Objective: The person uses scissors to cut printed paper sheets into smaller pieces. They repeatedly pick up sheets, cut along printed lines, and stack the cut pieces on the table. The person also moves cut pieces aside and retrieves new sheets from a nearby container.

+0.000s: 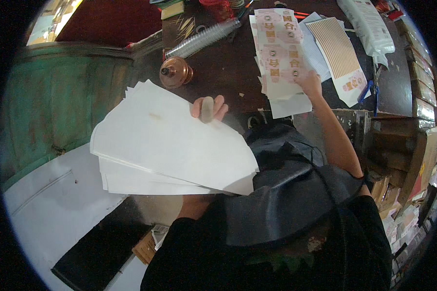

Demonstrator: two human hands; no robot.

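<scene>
A fan of large white paper sheets [150, 136] lies across my left forearm and lap, its edges unevenly stacked. My left hand [210, 109] grips the far edge of it, with a beige-covered thumb on top and the fingers beyond the edge. On the dark table, my right hand [310, 83] is closed at the right edge of a pile of printed sheets [279, 48] with pink and gold patterns. Part of its fingers is hidden against the paper. Plain white paper [291, 105] sticks out below this pile, over the table's near edge.
A copper-coloured lidded pot [176, 72] stands at the table's left, beside a row of nested clear plastic cups [204, 39]. To the right lie a fanned stack of sheets [339, 48], a white plastic packet [368, 29] and blue-handled scissors [366, 91]. Cardboard boxes [398, 150] fill the right side.
</scene>
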